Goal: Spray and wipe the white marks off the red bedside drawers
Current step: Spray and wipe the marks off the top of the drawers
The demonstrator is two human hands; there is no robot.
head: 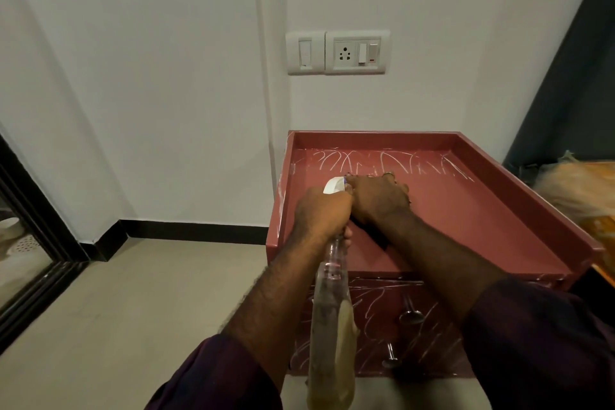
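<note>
The red bedside drawers (pixel 472 210) stand against the white wall, their top a shallow tray with raised edges. White scribble marks (pixel 382 161) run along the far part of the top, and more cover the drawer fronts (pixel 429 319) below. My left hand (pixel 321 213) grips the neck of a clear spray bottle (pixel 329 326) with a white nozzle (pixel 334 185) and yellowish liquid. My right hand (pixel 379 198) presses a dark cloth (pixel 376 235) flat onto the tray's top, just short of the marks. Most of the cloth is hidden under the hand and forearm.
A white switch and socket panel (pixel 337 51) sits on the wall above the drawers. A bed with orange bedding (pixel 585 196) lies to the right under a dark curtain (pixel 572 76). A black-framed mirror or door (pixel 30 243) stands at the left over the beige tiled floor (pixel 133 309).
</note>
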